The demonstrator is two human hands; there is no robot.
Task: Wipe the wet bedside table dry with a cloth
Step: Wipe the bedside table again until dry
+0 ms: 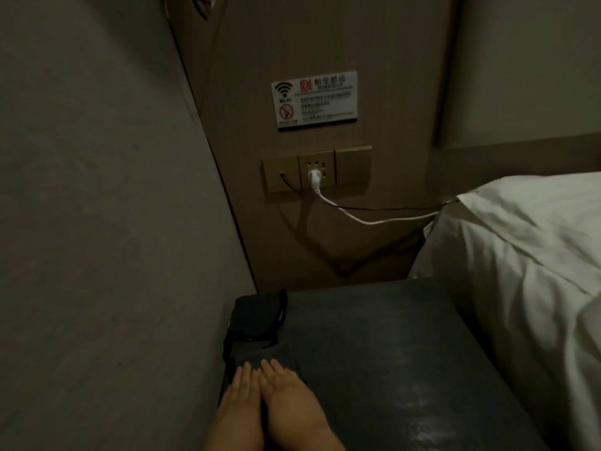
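You are laying both hands flat, side by side and touching, at the near left corner of the bedside table: your left hand and right hand are resting with fingers straight and together, gripping nothing, pressing down on a dark cloth. The cloth is showing as a soft, matte grey patch under and just beyond your fingertips, hard to separate from the tabletop in the dim light, so its full outline and long axis cannot be told. The table's top is dark and smooth, and wet streaks are glinting along its near right part; its long edge is running away from you toward the wall. Just beyond the cloth, a black boxy object is sitting against the left wall. On the wood-grain panel behind, a white plug is sitting in a brass-coloured socket plate, under a white sign. Rumpled white bedding is lying to the right.
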